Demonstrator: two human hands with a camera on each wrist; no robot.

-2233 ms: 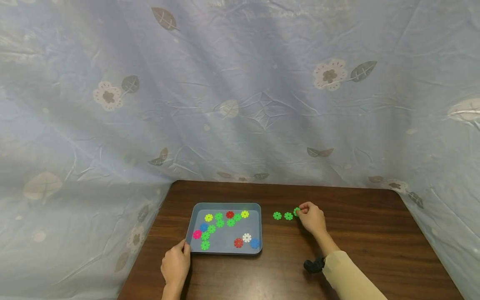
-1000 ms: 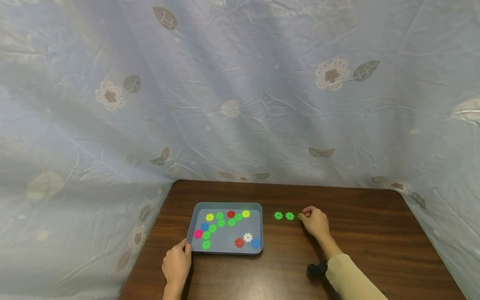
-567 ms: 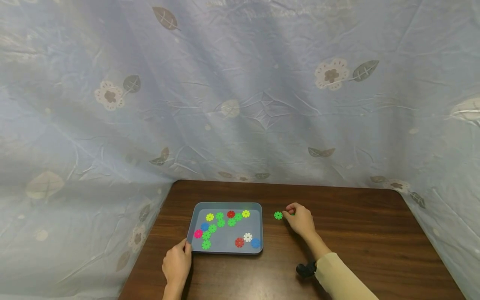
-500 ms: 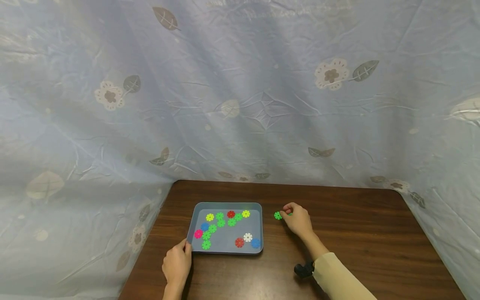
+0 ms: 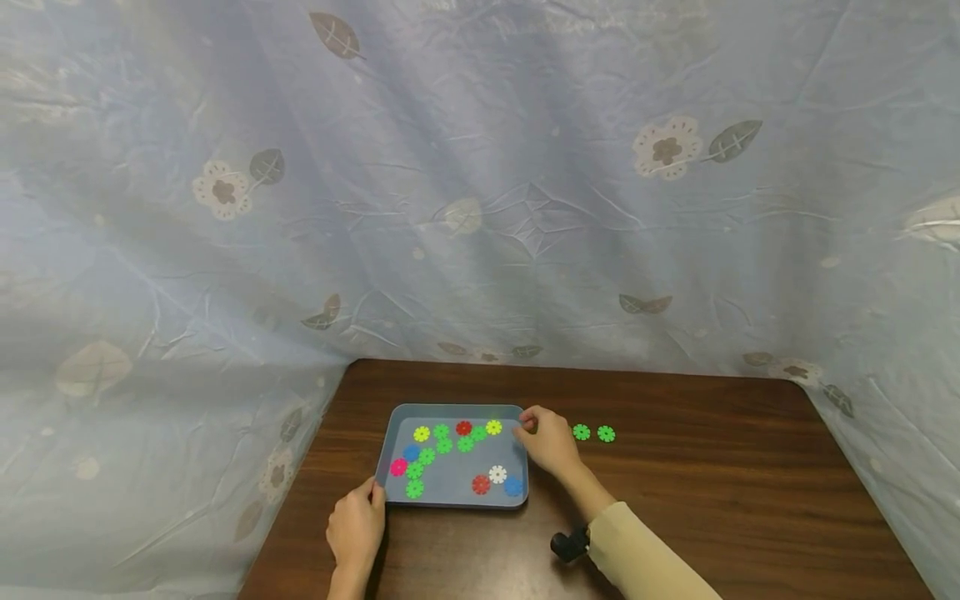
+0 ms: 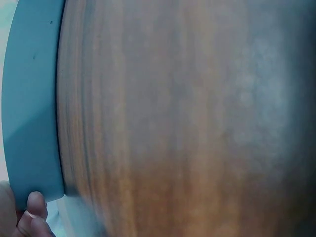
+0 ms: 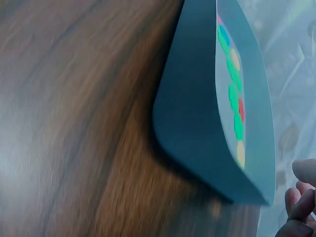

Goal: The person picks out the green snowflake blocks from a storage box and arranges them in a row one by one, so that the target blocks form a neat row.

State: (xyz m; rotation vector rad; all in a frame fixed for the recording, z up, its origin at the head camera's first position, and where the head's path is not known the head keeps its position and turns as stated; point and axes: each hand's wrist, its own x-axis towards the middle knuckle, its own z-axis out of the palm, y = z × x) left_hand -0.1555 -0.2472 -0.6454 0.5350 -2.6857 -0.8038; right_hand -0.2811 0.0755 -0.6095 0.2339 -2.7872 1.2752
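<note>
In the head view my left hand (image 5: 356, 525) grips the near left corner of a grey-blue tray (image 5: 450, 497); the left wrist view shows fingertips (image 6: 37, 203) against the tray's wall. Inside lie flat snowflake-shaped plastic discs: several green discs (image 5: 415, 489), a pink disc (image 5: 399, 467), a white disc (image 5: 497, 474), and some yellow, red and blue. My right hand (image 5: 553, 444) hovers at the tray's far right corner, fingers loosely bent. In the right wrist view, nothing shows between its thumb (image 7: 305, 172) and fingers. Right of it, two green discs (image 5: 581, 432) (image 5: 606, 433) lie on the table.
The dark wooden table (image 5: 712, 475) reaches back to a pale curtain (image 5: 480, 208) with flower and leaf prints. A black wrist device (image 5: 570, 545) sits at the right cuff. The tray's raised rim borders the discs.
My right hand has let go of a green disc at the right end of the row and moved left to the tray. The left hand keeps its grip on the tray.
</note>
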